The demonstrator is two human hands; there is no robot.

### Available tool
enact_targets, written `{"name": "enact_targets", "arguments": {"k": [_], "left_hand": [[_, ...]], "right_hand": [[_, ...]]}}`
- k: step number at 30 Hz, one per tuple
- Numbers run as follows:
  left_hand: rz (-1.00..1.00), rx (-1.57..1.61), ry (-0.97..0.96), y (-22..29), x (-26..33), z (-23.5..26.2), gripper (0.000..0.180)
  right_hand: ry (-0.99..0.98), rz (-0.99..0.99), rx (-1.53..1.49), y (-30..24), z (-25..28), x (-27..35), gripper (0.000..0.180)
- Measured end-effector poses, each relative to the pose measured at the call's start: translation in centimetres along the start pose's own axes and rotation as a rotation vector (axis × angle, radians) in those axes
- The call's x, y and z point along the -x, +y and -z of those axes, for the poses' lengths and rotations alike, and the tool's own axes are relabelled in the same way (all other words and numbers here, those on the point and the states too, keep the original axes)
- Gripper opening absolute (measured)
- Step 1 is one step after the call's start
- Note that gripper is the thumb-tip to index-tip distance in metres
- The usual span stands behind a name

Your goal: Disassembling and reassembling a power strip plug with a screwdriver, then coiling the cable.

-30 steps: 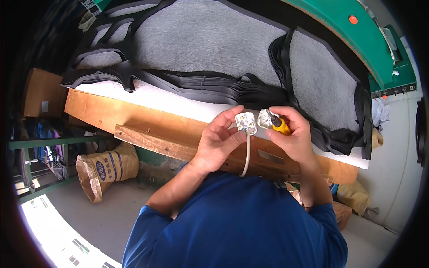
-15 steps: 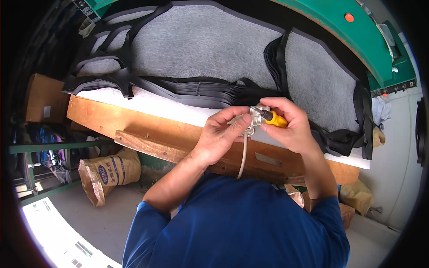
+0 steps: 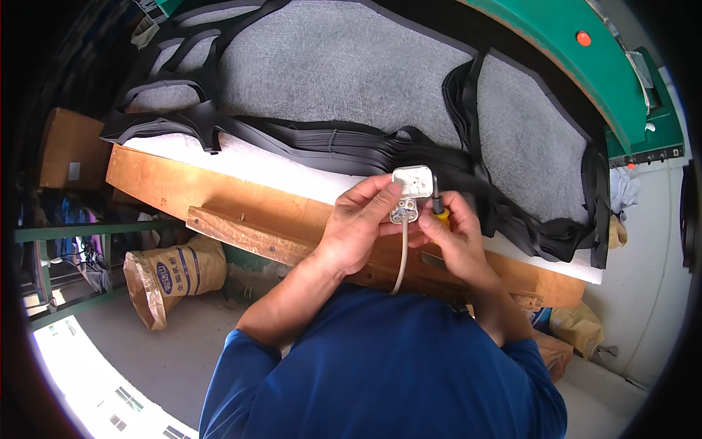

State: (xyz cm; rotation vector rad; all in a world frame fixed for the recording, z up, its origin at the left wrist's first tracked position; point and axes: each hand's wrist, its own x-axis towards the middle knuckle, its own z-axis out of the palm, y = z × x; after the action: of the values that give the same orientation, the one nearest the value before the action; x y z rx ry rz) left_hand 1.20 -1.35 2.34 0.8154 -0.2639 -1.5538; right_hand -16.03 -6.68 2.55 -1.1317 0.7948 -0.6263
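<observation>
My left hand [image 3: 347, 230] pinches an opened white electrical connector housing [image 3: 412, 178] between thumb and fingers. The pale upper shell shows its hollow inside. Below it, the lower part [image 3: 403, 211] bears small metal terminals. A light grey cable [image 3: 404, 252] runs from that part down toward my blue shirt. In my right hand [image 3: 461, 241] is a screwdriver with a yellow handle [image 3: 443, 217] and a dark collar, its shaft pointing up beside the housing's right edge. The tip is apart from the terminals.
Stacked black trim sheets and grey felt-like panels [image 3: 329, 69] cover the wooden-edged table [image 3: 161, 183] before me. A green machine beam [image 3: 556, 51] with an orange-red button arches at the far right. A paper sack [image 3: 179, 274] and a cardboard box [image 3: 73, 150] sit at the left.
My right hand has lowered and drawn back from the housing, turning the screwdriver upright. The housing now shows its open inside, with the terminals in plain sight. My left hand keeps its grip.
</observation>
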Motion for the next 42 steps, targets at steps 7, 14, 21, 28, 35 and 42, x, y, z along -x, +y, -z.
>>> {"name": "enact_targets", "arguments": {"k": [7, 14, 21, 28, 35, 42], "left_hand": [[-0.020, -0.001, -0.012, 0.9, 0.4, -0.3, 0.020], [-0.110, -0.061, 0.059, 1.1, 1.3, -0.2, 0.019], [-0.512, -0.340, 0.165, 0.7, 1.9, 0.7, 0.019], [-0.938, -0.696, 0.236, -1.9, 1.9, 1.9, 0.019], [-0.959, -0.772, 0.110, -3.3, 1.8, 2.2, 0.024], [-0.944, -0.778, 0.066, -3.5, 1.8, 2.3, 0.024]], "right_hand": [[-0.005, -0.110, -0.207, -0.5, -1.6, 0.7, 0.019], [-0.027, -0.228, -0.438, 0.0, -1.9, 0.9, 0.023], [-0.094, -0.245, -0.615, 1.1, -1.4, 0.8, 0.023], [-0.029, -0.221, -0.605, 0.8, -1.8, 0.8, 0.022], [-0.028, -0.209, -0.631, 1.2, -1.7, 0.8, 0.022], [0.026, -0.172, -0.583, 0.8, -2.4, 0.9, 0.019]]}}
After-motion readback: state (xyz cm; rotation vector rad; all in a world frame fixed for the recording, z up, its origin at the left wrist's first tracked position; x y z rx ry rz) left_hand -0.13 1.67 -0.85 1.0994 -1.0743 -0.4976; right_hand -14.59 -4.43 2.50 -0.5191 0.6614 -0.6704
